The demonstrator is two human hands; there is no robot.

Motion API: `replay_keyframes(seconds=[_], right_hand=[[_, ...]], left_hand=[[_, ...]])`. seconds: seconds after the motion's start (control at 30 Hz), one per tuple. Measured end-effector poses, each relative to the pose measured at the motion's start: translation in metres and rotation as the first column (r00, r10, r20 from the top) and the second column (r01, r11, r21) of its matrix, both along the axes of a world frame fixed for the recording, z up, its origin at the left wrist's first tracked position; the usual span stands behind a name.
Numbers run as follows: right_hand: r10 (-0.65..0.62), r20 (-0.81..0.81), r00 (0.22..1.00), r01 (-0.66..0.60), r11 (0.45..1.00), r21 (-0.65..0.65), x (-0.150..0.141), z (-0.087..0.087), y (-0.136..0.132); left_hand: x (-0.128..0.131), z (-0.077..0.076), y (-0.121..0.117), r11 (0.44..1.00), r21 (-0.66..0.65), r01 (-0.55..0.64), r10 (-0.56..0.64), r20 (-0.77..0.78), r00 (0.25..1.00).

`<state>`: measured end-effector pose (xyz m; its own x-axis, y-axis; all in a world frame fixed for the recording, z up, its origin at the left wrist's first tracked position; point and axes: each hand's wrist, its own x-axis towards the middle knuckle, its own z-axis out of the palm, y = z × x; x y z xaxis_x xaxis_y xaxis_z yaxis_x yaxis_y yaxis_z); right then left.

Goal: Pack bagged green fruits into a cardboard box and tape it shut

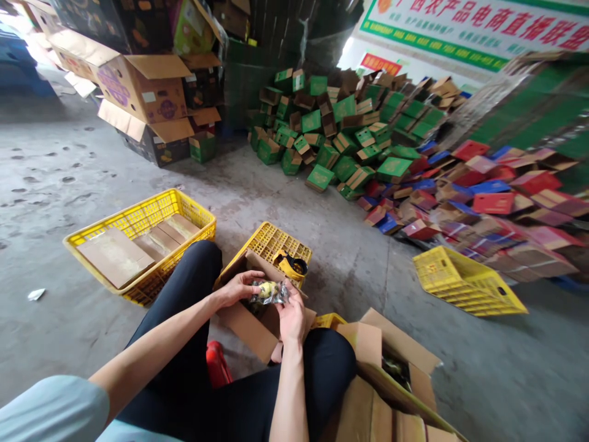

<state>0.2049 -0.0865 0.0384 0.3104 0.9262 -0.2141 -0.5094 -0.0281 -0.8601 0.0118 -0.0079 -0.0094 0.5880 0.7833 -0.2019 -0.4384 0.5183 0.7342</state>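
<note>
Both hands hold a clear plastic packet [267, 290] with something yellow-green and rounded inside, possibly a fruit. My left hand [238, 288] pinches its left end, and my right hand [291, 314] grips the right end. Right below them an open cardboard box [248, 328] stands between my knees with its flaps spread. Its contents are mostly hidden by my hands. Behind it a yellow plastic crate [267, 240] lies with its slatted face up. A yellow tape dispenser [291, 265] rests on that crate.
At left a yellow crate [133, 215] holds closed cartons [117, 258]. An open carton [409, 362] with dark bagged items is at lower right. Another yellow crate [464, 282] lies on the floor. Piles of green boxes [319, 177] and red boxes [493, 204] lie beyond. A red stool [218, 363] is below me.
</note>
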Motion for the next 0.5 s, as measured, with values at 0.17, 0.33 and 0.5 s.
replay_keyframes(seconds=[0.17,0.33,0.5], right_hand=[[-0.032,0.173,0.984,0.038,0.999,-0.035,-0.0046,0.0015,-0.0017],[-0.013,0.21,0.978,0.029,0.997,-0.073,-0.0077,0.0024,-0.0036],[0.064,0.201,0.977,-0.036,0.99,-0.139,-0.0071,0.0033,-0.0054]], left_hand=[[0.0004,-0.0017,-0.0003,0.999,0.041,0.008,-0.007,-0.02,1.0],[-0.0004,0.0034,-0.0018,0.998,0.062,0.007,-0.006,-0.014,1.0],[-0.0015,0.0077,-0.0028,0.996,0.087,0.033,-0.031,-0.026,0.999]])
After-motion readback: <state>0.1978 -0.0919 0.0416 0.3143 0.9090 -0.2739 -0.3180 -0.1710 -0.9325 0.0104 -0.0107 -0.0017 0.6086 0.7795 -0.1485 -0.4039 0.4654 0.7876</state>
